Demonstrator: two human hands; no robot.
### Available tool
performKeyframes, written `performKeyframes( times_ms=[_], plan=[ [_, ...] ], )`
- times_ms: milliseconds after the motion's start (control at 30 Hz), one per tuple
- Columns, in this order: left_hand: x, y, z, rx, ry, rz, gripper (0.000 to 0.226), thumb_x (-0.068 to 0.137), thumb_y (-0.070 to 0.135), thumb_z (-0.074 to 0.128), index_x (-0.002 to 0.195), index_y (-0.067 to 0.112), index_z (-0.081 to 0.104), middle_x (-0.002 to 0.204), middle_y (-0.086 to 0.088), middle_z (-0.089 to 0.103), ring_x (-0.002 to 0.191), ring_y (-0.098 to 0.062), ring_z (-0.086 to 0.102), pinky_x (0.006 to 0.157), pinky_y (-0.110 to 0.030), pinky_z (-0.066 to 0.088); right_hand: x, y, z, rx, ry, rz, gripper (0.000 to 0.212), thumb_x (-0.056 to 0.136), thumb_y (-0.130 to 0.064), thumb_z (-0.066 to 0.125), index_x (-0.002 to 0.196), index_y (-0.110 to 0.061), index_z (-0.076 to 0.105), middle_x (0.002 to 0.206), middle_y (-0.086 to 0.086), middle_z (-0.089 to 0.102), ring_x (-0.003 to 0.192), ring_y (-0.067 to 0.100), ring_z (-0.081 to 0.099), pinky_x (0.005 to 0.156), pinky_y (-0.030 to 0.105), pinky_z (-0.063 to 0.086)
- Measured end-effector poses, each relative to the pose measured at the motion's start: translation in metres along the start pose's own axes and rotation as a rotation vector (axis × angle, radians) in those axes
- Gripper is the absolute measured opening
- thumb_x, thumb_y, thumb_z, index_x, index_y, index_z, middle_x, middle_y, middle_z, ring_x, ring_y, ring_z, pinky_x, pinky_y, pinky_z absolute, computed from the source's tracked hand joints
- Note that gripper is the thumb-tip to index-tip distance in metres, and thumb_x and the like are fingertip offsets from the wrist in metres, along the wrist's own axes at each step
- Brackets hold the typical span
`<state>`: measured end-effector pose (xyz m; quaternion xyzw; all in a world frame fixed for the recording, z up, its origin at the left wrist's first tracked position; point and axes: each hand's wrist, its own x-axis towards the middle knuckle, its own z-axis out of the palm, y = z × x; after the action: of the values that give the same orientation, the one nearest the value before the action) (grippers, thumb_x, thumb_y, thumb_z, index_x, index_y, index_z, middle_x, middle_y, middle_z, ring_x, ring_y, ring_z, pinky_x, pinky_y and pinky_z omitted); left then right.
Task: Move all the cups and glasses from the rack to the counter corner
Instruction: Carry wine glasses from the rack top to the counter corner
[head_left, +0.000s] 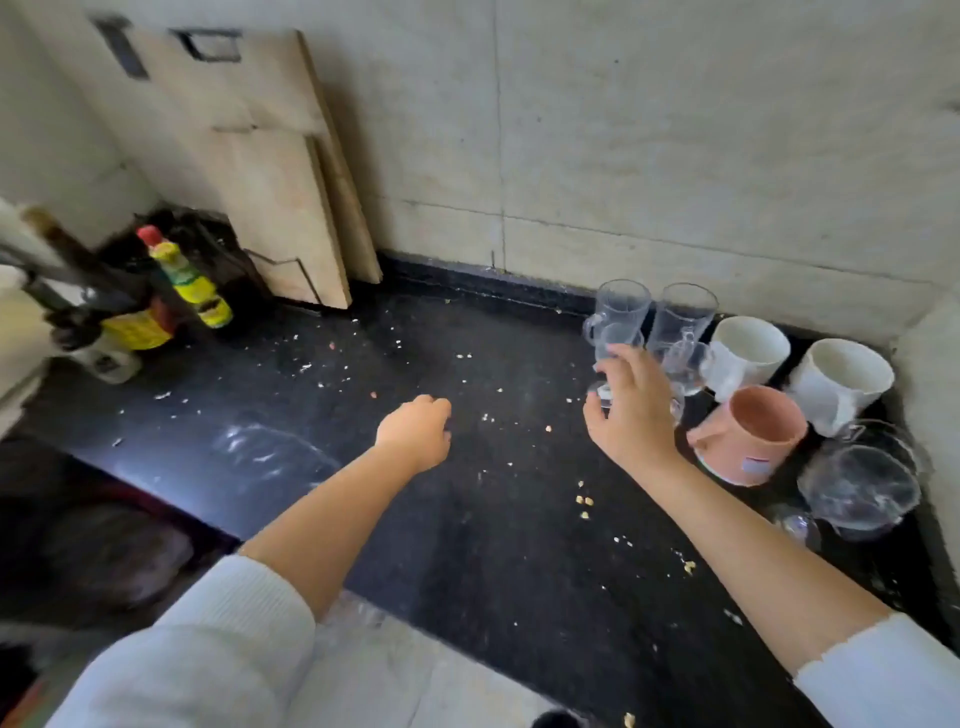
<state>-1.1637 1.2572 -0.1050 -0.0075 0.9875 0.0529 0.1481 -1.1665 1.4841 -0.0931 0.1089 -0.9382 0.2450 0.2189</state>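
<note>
In the right corner of the black counter (467, 519) stand several cups and glasses. Two tall clear glass mugs (621, 309) (680, 317) are by the wall, with a smaller glass (688, 366) in front. Two white mugs (748, 353) (841, 379), a pink mug (753, 436) and wide clear glass cups (862, 488) sit further right. My right hand (631, 410) wraps thumb and fingers around the lower part of the left tall glass mug, whose base is at the counter. My left hand (415, 434) hovers over the middle of the counter, loosely curled and holding nothing.
Wooden cutting boards (270, 182) lean against the back wall in a wire holder. A yellow-green bottle (195, 283) with a red cap and a dark rack (78, 296) stand at the left. Crumbs litter the counter. A tiled wall closes the back and right.
</note>
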Motion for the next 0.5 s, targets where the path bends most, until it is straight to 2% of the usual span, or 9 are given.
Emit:
performKeyframes(
  times_ms=[100,233,367,500],
  plan=[
    [-0.048,-0.073,-0.006,0.010,0.058,-0.183,0.033,0.093,0.020,0.040,0.122,0.008,0.050,0.127,-0.013,0.051,0.117,-0.033,0.051,0.089,-0.040,0.045,0.008,-0.066,0.034,0.065,-0.160,-0.106,0.025,0.061,0.008,0.069,0.086,0.013,0.065,0.101,0.031,0.065,0.093,0.047,0.063,0.078,0.053,0.050],
    [-0.139,-0.174,-0.003,0.007,0.102,-0.422,0.030,0.091,0.016,0.041,0.116,0.006,0.053,0.121,-0.015,0.055,0.114,-0.035,0.053,0.088,-0.040,0.046,-0.006,-0.182,0.077,0.146,-0.321,-0.276,0.027,0.074,0.001,0.060,0.099,0.010,0.064,0.115,0.025,0.061,0.108,0.040,0.057,0.090,0.047,0.042],
    [-0.246,-0.265,0.009,0.011,0.114,-0.629,0.031,0.090,0.018,0.042,0.116,0.006,0.053,0.122,-0.016,0.054,0.114,-0.036,0.053,0.089,-0.042,0.045,-0.051,-0.312,0.102,0.249,-0.398,-0.461,0.026,0.075,0.000,0.060,0.099,0.009,0.064,0.114,0.025,0.061,0.107,0.040,0.057,0.087,0.045,0.042],
    [-0.356,-0.343,0.020,0.050,0.109,-0.807,0.034,0.089,0.020,0.043,0.120,0.007,0.051,0.123,-0.015,0.052,0.116,-0.034,0.049,0.090,-0.043,0.044,-0.101,-0.428,0.114,0.334,-0.404,-0.566,0.027,0.077,-0.002,0.058,0.102,0.007,0.063,0.122,0.024,0.057,0.116,0.038,0.052,0.094,0.046,0.038]
  ],
)
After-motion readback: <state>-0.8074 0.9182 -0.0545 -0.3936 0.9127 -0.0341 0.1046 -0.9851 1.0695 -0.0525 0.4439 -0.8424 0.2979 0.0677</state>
